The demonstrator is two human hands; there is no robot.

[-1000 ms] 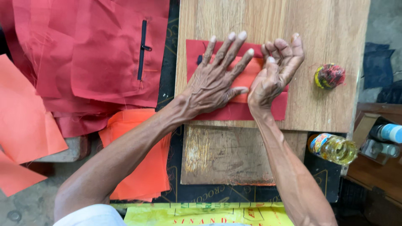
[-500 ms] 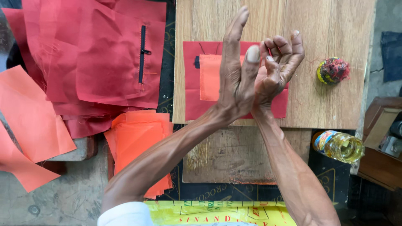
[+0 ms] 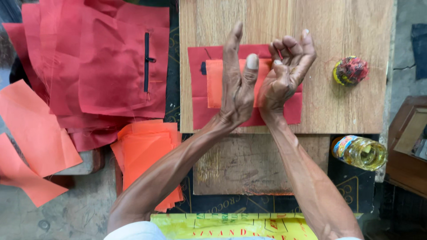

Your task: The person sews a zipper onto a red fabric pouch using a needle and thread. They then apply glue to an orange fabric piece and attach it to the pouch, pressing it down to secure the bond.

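While both hands' fingers hold nothing, left hand (image 3: 235,89) straight, right hand (image 3: 284,73) curled, yellow oil fills the bottle (image 3: 361,152).

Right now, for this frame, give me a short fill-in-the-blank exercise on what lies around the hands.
1. The orange fabric piece lies on a larger ____ piece.
2. Both pieces rest on a ____ board.
3. The ball of thread sits to the ____ of the right hand.
4. The left hand is raised with fingers ____.

Missing words: red; wooden; right; straight
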